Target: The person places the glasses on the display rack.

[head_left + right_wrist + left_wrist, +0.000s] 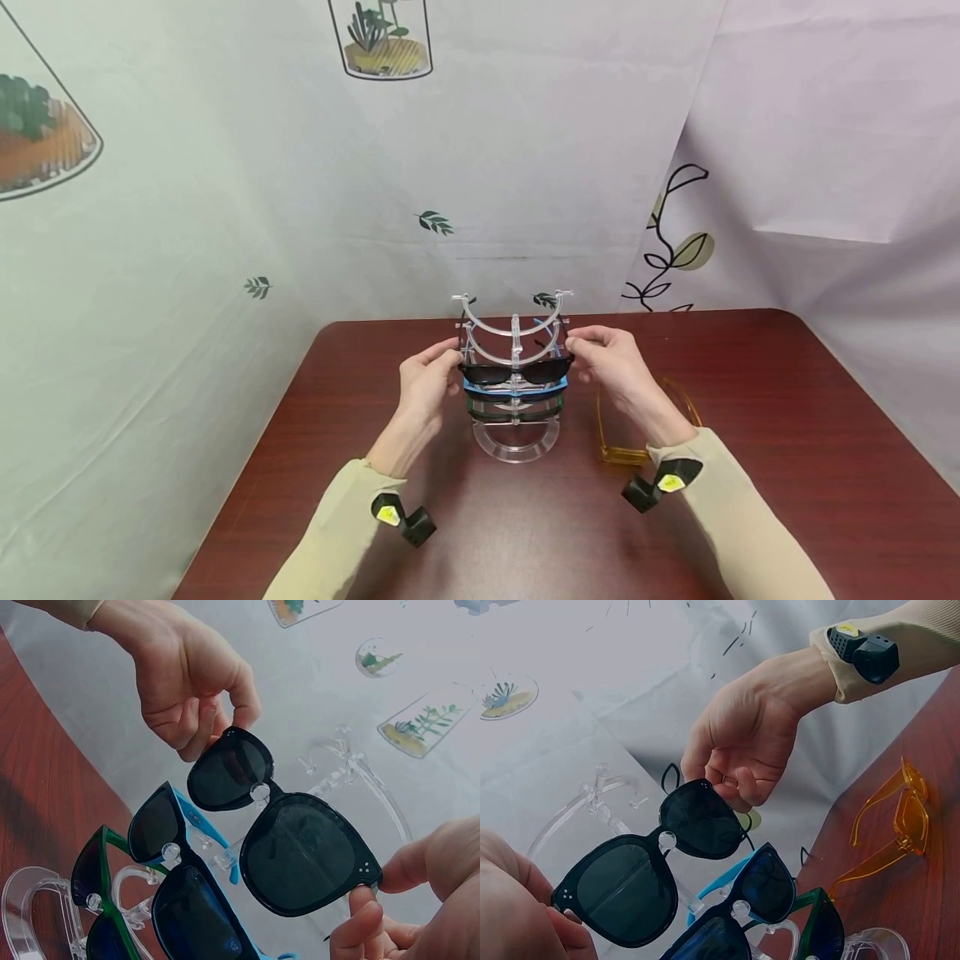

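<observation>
Black sunglasses (pixel 491 374) sit across a clear display stand (pixel 515 456), their bridge at the stand's round nose peg. My left hand (pixel 425 383) pinches one end of the frame by the hinge, thumb against fingers. At the other end, my right hand (pixel 611 362) pinches the opposite hinge corner. Below them on the stand rest blue-and-black sunglasses (pixel 193 919), and under those green-framed sunglasses (pixel 105 889). The right wrist view shows the dark lenses facing outward, with both hands at the frame's outer corners. The black temples run back beside the stand's upper arms.
Orange transparent glasses (pixel 624 456) lie on the dark red table (pixel 330 408), partly hidden under my right forearm. A pale cloth wall (pixel 525 167) with plant drawings hangs behind the table and to its left and right.
</observation>
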Action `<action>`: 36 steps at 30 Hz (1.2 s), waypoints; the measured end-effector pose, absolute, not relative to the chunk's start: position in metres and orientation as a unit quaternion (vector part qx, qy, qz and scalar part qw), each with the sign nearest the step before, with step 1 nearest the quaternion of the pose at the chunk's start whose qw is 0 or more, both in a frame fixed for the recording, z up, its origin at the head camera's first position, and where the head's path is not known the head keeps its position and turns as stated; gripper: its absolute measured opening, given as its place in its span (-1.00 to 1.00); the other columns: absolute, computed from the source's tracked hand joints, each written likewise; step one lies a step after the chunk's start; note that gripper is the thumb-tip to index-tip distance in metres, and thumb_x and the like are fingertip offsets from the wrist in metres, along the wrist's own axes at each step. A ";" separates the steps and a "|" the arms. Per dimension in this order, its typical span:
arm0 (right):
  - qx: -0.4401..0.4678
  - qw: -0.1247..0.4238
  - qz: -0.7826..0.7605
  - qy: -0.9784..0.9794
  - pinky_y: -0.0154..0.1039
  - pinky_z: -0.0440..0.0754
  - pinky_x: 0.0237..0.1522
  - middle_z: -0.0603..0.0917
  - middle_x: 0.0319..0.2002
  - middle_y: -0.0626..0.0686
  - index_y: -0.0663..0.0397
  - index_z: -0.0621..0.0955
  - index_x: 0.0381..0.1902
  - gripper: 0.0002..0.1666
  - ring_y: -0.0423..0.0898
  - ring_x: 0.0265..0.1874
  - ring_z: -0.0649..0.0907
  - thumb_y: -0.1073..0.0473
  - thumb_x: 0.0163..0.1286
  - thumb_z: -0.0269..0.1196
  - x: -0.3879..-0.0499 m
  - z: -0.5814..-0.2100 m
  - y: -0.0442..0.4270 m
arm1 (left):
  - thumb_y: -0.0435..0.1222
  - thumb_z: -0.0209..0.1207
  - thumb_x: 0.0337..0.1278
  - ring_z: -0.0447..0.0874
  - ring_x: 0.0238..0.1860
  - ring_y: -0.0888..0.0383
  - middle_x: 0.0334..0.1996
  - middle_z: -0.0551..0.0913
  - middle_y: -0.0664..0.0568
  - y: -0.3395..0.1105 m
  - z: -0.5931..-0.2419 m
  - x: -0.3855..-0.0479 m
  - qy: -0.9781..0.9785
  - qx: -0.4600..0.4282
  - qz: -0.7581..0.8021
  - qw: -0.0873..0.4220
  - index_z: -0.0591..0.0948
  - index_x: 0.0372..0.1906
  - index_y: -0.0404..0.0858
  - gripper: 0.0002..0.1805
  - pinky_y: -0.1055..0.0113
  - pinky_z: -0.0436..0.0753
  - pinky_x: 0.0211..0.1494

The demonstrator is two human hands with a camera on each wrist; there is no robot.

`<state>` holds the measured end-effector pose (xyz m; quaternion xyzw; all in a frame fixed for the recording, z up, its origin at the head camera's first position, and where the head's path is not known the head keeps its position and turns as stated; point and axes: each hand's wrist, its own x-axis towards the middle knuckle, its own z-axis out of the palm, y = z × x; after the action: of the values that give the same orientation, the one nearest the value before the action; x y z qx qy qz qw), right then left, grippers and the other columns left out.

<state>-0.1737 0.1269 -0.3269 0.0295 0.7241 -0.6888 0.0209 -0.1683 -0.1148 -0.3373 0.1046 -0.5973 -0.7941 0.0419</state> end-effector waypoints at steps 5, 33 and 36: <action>0.030 0.024 -0.684 0.729 -0.43 0.49 -0.61 0.62 -0.39 -0.01 0.49 0.52 0.09 -0.64 -0.22 -0.57 0.54 0.30 0.45 0.20 -0.173 -0.326 0.127 | -0.56 0.10 0.06 0.23 -0.66 0.29 -0.62 0.50 0.10 -0.116 -0.338 -0.168 -0.606 0.107 -0.787 0.035 0.60 0.04 -0.55 -0.62 0.51 0.23 -0.62; 0.045 0.021 -0.658 0.751 -0.35 0.57 -0.48 0.65 -0.36 -0.02 0.40 0.52 0.11 -0.57 -0.19 -0.41 0.63 0.12 0.50 0.20 -0.153 -0.333 0.157 | -0.45 0.16 0.23 0.40 -0.65 0.28 -0.54 0.61 0.00 -0.118 -0.359 -0.116 -0.585 0.102 -0.802 0.073 0.69 -0.33 -0.37 -0.89 0.55 0.37 -0.67; 0.048 0.024 -0.654 0.755 -0.34 0.61 -0.44 0.66 -0.30 0.02 0.39 0.51 0.15 -0.53 -0.19 -0.36 0.66 0.09 0.52 0.19 -0.146 -0.336 0.161 | -0.43 0.20 0.25 0.46 -0.65 0.29 -0.52 0.65 -0.03 -0.109 -0.365 -0.103 -0.593 0.082 -0.800 0.031 0.69 -0.29 -0.40 -0.90 0.55 0.41 -0.67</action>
<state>-0.1462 0.1609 -0.3359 0.0482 0.7546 -0.6540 0.0243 -0.1034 -0.1091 -0.3651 0.0818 -0.5931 -0.8003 0.0307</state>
